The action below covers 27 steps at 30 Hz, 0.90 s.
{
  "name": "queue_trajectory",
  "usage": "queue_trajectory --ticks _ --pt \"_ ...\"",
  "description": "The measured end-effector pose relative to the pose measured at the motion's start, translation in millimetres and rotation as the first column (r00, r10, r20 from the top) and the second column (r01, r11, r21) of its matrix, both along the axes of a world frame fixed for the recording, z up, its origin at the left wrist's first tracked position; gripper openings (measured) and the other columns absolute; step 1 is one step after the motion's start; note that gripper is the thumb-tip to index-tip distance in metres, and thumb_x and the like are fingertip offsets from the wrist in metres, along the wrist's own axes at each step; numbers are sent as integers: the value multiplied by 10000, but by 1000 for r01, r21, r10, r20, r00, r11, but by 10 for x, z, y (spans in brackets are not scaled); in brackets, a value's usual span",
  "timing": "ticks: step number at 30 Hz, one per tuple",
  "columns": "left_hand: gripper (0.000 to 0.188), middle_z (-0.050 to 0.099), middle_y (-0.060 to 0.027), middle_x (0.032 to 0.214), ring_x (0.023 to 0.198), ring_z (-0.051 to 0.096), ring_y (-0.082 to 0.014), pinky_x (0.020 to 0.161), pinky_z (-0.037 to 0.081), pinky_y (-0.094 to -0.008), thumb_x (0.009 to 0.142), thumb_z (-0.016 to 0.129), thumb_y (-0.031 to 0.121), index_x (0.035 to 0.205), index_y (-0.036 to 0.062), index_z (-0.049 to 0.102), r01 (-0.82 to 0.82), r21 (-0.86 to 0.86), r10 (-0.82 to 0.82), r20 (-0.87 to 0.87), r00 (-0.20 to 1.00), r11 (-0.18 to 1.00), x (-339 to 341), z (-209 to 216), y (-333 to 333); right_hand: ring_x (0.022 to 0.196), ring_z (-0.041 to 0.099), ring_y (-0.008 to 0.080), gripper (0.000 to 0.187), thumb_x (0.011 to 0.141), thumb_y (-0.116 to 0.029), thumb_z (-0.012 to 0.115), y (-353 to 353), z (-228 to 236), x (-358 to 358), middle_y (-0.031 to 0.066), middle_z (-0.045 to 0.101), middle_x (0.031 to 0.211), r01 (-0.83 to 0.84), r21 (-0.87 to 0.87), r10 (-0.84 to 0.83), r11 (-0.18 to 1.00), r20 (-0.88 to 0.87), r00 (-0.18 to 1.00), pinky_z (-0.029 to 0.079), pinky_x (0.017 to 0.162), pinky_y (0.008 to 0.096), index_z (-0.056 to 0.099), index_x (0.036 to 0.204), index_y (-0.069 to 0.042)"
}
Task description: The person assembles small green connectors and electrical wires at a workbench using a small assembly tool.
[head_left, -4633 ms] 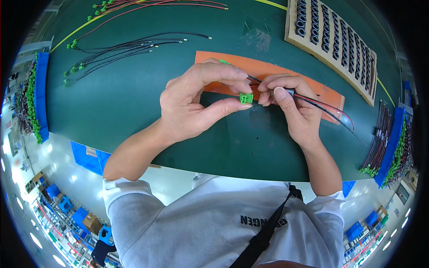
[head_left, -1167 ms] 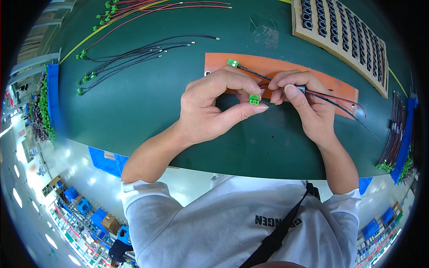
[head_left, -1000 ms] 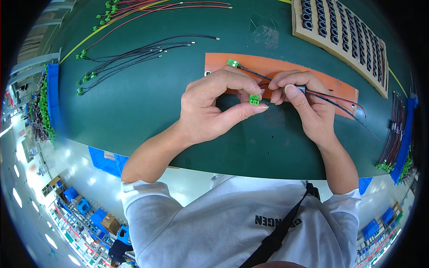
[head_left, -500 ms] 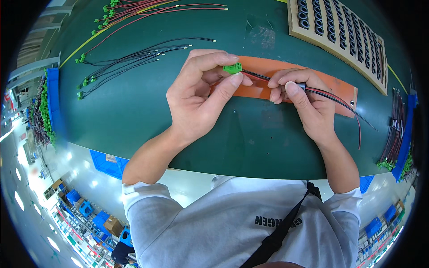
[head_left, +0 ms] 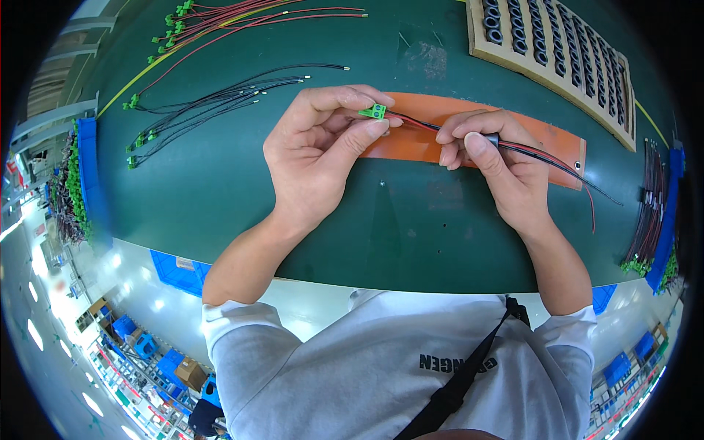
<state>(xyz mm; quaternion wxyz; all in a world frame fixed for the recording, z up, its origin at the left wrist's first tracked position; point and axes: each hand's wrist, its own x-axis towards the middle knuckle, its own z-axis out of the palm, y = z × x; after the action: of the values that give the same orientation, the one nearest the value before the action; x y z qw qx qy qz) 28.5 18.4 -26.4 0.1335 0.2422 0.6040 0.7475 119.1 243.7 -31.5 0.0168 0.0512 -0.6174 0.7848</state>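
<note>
Between thumb and fingertips, my left hand [head_left: 312, 150] pinches a small green terminal connector [head_left: 376, 111], its face with round openings turned up. Red and black wires [head_left: 412, 122] run from the connector to the right. My right hand [head_left: 510, 158] is closed around these wires and a short black ferrite ring [head_left: 493, 138], through which they seem to pass. Beyond the ring the loose wire ends [head_left: 579, 176] spread out to the right. Both hands are held above an orange strip [head_left: 407, 149] lying on the green table [head_left: 352, 242].
A wooden tray [head_left: 513, 62] with rows of black rings stands at the far right. Black wires with green connectors [head_left: 198, 103] and red ones [head_left: 242, 29] lie at the left. Blue bins [head_left: 89, 172] hang at both table ends, with wire bundles [head_left: 647, 213] by the right one.
My left hand has shifted slightly left and rolled the green connector, so its round openings now show. My right hand stays nearly in place, still gripping the ring and wires.
</note>
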Motion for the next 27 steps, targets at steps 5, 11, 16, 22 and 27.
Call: queue_trajectory --ticks 5,11,16,22,27 --pt "302 658 -133 1118 1000 671 -177 880 576 -296 909 673 -125 1195 -39 624 -42 -41 39 -83 996 998 11 -4 -5 950 672 172 191 1067 -112 537 0 13 0 143 675 1153 -7 -10 7 1000 1 1000 553 825 296 610 1166 34" --pt "287 672 -86 1080 957 658 -141 842 572 -278 867 745 -93 1139 -28 684 -99 -126 100 1 995 987 45 37 -13 946 671 175 199 1069 -112 533 2 5 1 148 673 1155 -11 -8 11 1000 16 1000 549 829 295 607 1177 38" --pt "318 682 -80 1036 917 662 -125 804 592 -262 861 765 -72 1161 -20 673 -115 -154 122 38 992 981 35 43 -24 945 670 175 208 1071 -118 530 9 3 4 155 669 1164 -18 -20 18 1000 10 1000 543 831 295 599 1186 40" --pt "287 682 -85 1046 901 665 -123 790 598 -261 919 712 -50 1199 -8 661 -93 -223 95 -1 995 970 20 50 10 945 671 182 203 1070 -122 535 5 2 6 154 671 1165 -15 -20 15 1000 2 1000 544 829 296 602 1180 35" --pt "206 699 -119 1063 900 702 -168 796 595 -268 945 655 -63 1142 -28 701 -125 -231 43 -330 943 965 -44 -52 -9 953 671 185 200 1070 -132 538 -1 22 7 152 673 1161 -10 -33 11 999 29 1000 547 835 300 603 1173 27"
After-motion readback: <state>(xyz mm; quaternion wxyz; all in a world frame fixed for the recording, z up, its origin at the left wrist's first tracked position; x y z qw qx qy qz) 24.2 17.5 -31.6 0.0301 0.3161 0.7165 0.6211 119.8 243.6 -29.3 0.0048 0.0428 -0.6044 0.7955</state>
